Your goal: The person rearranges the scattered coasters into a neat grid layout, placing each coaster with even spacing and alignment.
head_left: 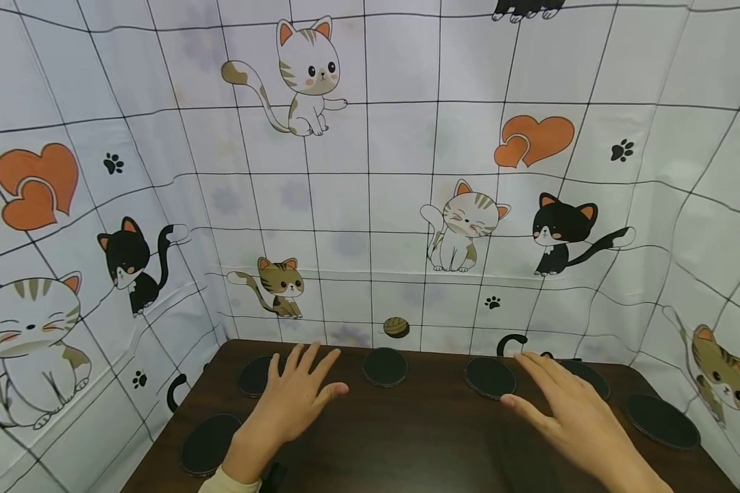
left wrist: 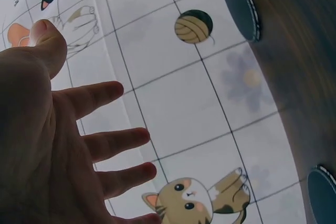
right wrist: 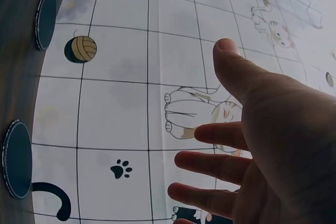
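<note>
Six round, dark discs (head_left: pixel 385 368) with light-edged rims are lying flat and separate on the brown table (head_left: pixel 419 428), near its edges. Two are showing partly behind the left hand (head_left: pixel 299 397) and wrist.

Through the remote feeds, I read the tabletop (head_left: pixel 419 438) as dark brown wood or wood-effect laminate, smooth, with a low satin sheen and faint streaked grain. The round discs (head_left: pixel 385 368) on it present a dark matt face, exact material undetermined, with a stitched-looking edge. I class the printed backdrop (head_left: pixel 401 140) as thin creased sheeting, cloth or plastic, mostly matt; the sleeve cuff (head_left: pixel 229 482) appears to be soft matt cloth.
</note>
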{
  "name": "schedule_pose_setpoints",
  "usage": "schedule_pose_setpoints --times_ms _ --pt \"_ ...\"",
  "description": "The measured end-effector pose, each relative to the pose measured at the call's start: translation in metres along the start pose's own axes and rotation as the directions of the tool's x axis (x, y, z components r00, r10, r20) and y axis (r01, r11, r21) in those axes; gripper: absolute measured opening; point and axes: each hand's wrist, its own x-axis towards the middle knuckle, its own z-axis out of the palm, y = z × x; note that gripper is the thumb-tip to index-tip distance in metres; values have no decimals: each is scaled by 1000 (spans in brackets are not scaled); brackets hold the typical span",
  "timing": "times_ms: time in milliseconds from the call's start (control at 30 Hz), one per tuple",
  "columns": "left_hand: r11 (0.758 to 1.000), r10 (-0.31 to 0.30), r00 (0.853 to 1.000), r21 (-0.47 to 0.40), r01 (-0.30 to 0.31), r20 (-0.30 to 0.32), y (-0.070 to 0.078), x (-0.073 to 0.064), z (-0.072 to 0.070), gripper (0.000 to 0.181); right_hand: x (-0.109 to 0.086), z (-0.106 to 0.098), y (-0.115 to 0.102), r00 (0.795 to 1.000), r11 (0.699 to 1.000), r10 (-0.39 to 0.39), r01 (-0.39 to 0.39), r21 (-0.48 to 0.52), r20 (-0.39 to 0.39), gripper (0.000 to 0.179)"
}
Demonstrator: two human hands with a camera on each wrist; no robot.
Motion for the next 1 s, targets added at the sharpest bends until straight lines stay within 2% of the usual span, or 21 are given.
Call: schedule_pose_setpoints --times_ms 200,433,633,833,1000 --pt "998 21 1000 -53 -22 -18 4 12 5 73 8 11 -4 998 999 -40 41 25 -57 65" --pt "990 46 999 -131 -45 5 3 24 12 71 25 26 -16 999 998 -49 50 28 -12 70" --pt "987 53 998 -151 -56 -19 7 33 15 70 37 34 -26 997 997 -71 71 27 13 72" --pt "971 113 993 -210 -116 -23 13 37 17 70 41 40 -27 998 998 -65 65 22 21 73" --pt "965 110 994 -236 -111 -17 13 42 18 67 50 49 -30 998 997 -65 64 39 26 74"
